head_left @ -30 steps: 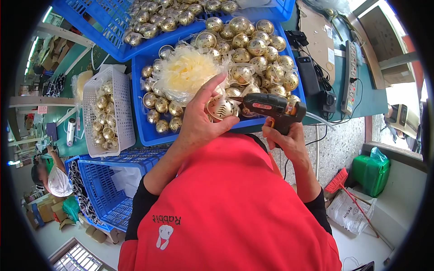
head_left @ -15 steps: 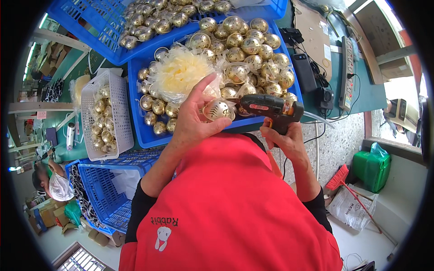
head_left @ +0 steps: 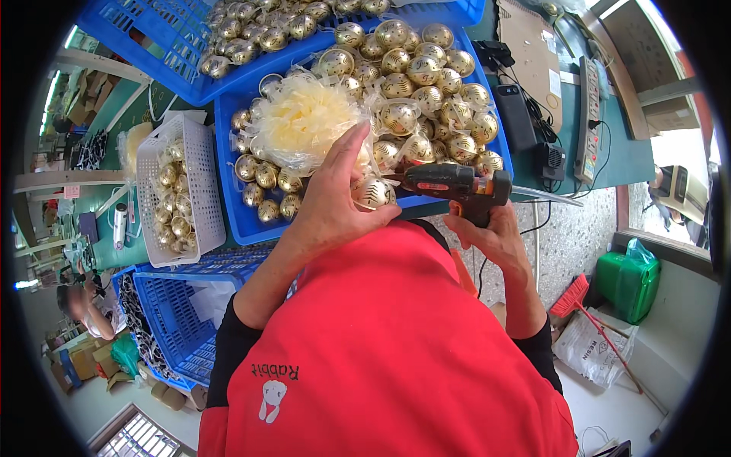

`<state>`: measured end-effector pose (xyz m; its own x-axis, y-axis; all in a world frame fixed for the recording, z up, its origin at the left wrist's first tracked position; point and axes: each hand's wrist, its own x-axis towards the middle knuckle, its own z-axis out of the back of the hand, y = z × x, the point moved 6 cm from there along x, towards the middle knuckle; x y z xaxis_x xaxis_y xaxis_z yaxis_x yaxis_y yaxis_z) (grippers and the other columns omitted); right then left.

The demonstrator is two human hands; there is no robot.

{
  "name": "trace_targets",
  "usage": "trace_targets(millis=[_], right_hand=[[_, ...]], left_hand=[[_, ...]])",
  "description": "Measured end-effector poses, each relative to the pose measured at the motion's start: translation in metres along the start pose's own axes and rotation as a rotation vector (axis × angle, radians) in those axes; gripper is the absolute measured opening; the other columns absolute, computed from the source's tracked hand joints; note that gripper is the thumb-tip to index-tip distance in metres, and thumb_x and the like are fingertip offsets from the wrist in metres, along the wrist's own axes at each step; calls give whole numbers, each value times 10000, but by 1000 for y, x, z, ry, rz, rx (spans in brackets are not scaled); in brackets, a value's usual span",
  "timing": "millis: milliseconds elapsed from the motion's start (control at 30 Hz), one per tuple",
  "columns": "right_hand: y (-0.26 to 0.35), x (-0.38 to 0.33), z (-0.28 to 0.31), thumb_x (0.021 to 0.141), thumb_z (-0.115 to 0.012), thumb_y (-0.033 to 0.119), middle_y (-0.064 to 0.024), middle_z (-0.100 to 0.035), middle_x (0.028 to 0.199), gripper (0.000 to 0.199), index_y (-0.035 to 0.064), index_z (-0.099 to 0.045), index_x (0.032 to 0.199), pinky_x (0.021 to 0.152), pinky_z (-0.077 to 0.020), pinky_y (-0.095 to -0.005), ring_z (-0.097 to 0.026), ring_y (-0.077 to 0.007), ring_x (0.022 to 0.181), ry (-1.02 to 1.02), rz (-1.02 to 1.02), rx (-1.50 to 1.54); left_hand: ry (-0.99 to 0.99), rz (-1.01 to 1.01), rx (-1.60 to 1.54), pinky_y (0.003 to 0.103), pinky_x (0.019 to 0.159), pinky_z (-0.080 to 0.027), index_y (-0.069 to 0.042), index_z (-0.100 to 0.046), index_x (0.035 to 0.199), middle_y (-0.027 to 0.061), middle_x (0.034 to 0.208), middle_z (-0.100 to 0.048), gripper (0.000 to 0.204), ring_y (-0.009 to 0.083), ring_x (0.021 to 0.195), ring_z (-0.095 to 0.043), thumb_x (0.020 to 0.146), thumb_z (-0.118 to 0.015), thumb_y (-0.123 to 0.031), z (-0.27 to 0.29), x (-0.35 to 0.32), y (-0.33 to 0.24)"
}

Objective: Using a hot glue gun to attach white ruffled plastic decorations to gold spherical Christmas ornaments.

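I have the left hand (head_left: 333, 204) curled round a gold ball (head_left: 373, 193), thumb below, at the near edge of a blue crate (head_left: 237, 227) holding more balls (head_left: 425, 70) and a pale yellow bundle (head_left: 303, 120). My right hand (head_left: 496, 234) grips a glue gun (head_left: 443, 180), its nozzle (head_left: 393, 177) toward that ball; I cannot tell whether they touch.

Black lettering (head_left: 275, 372) stands on the red garment (head_left: 396, 327) (upside down) and white sack (head_left: 585, 356).
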<state>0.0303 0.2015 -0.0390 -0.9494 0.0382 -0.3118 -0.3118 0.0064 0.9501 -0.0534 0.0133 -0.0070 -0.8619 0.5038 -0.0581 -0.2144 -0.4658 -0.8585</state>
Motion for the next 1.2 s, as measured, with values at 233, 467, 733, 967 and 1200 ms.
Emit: trace_targets(millis=[233, 467, 733, 967, 1200], right_hand=[[-3, -1, -1, 727, -683, 48, 11, -550, 697, 191, 19, -569, 878, 458, -390, -198, -505, -53, 514, 6, -36, -43], [-6, -1, -1, 735, -677, 55, 14, -546, 688, 185, 18, -568, 879, 463, -396, -197, -500, -47, 527, -3, 26, -94], [-18, 2, 1, 732, -664, 52, -17, -580, 719, 179, 3, -564, 873, 445, -392, -197, -522, -65, 510, 85, -149, 45], [-24, -4, 19, 715, -628, 38, -100, -616, 711, 252, -24, -557, 948, 391, -373, -210, -509, -92, 444, 45, -208, 183], [-31, -8, 63, 728, -614, 53, -90, -576, 617, 233, -5, -558, 947, 360, -350, -208, -475, -101, 390, -237, -106, 223]], left_hand=[[29, -12, 49, 217, 576, -438, -47, -249, 1366, 119, 1213, -449, 985, 98, 624, -437, 545, -787, -129, -4, 3, 0], [37, -62, 162, 331, 852, -451, -26, -200, 1367, 224, 1344, -322, 1026, 328, 1175, -428, 548, -793, -200, -3, 5, -2], [-29, -65, 26, 196, 552, -445, -39, -149, 1389, 139, 1376, -288, 1068, 99, 665, -468, 535, -788, -73, -3, 1, 4], [-80, 67, -136, 246, 720, -497, 15, -193, 1362, 153, 1341, -351, 983, 165, 928, -570, 591, -794, -85, 5, 1, 2], [156, 213, -472, 243, 737, -502, 62, -588, 960, 127, 1125, -538, 434, 134, 865, -586, 644, -787, -159, -42, 18, 33]])
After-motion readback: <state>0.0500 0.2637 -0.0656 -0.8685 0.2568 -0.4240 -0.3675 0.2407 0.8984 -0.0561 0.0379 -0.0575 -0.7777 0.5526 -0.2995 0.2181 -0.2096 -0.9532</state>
